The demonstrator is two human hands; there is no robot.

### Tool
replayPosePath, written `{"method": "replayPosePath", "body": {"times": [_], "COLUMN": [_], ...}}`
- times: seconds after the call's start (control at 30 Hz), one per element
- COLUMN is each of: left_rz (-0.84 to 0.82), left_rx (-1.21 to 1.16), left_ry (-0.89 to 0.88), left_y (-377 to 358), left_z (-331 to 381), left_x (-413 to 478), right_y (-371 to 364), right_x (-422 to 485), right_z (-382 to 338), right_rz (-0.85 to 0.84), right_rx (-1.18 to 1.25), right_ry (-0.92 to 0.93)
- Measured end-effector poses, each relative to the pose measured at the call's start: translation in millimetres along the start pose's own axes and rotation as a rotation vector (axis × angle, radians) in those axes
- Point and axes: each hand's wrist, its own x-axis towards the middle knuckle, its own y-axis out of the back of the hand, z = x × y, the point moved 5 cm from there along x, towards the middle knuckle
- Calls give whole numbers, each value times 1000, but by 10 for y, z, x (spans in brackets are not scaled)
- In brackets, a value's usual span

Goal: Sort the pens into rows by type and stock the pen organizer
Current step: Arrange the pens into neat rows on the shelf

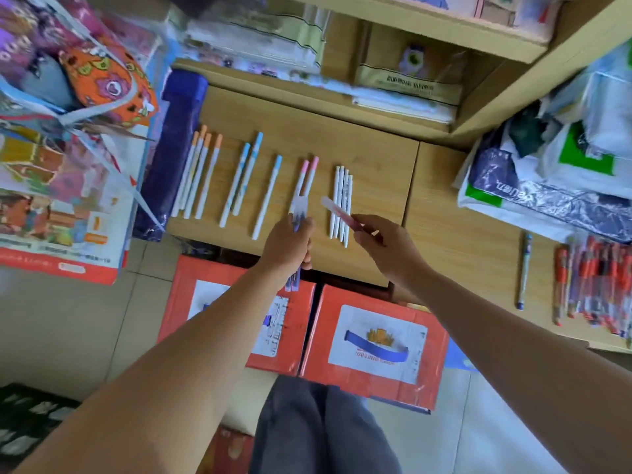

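On the wooden desk (369,159) pens lie in rows by cap colour: several orange-capped pens (200,172) at the left, three blue-capped pens (246,179), two pink-capped pens (307,176), and several plain white pens (342,200). My left hand (289,246) grips a small bunch of pens (299,208) upright near the pink row. My right hand (384,241) pinches a single pink-and-white pen (337,208) whose tip hovers over the white pens.
Red-barrelled pens (595,278) and one blue patterned pen (525,268) lie on the desk at the right, below plastic bags (554,179). A dark blue box (171,155) borders the desk's left edge. Two red cartons (376,340) stand below the front edge. Shelves rise behind.
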Motion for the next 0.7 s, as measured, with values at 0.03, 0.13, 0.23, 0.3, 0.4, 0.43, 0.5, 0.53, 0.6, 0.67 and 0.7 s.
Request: {"method": "replayPosePath", "body": {"times": [0.03,0.13,0.23,0.3,0.4,0.43,0.5,0.53,0.6,0.67,0.7], "left_rz": [10,35,80,100,137,161,197,203,202,192,189], "left_rx": [2,26,17,14,36,45,70,90,150,218,229], "left_ry": [2,3,24,32,39,39,25,11,-21,-31,-26], "left_y": [40,128,237,338,530,611,765,834,965,1087,1147], "left_z": [0,16,37,38,53,64,98,126,196,259,266], "left_x": [32,109,192,264,392,441,546,599,709,824,893], "right_y": [8,23,29,16,-29,-52,-118,-153,-229,-317,-360], "right_x": [58,212,337,424,581,638,761,826,954,1096,1168], "right_z": [-32,-119,-197,-259,-371,-409,-482,-522,-606,-696,-744], "right_rz": [7,13,11,8,5,11,25,33,56,96,119], "right_rx": [7,25,24,30,32,25,-5,-21,-36,-67,-84], "right_ry": [-1,7,13,22,24,24,24,22,25,37,41]}}
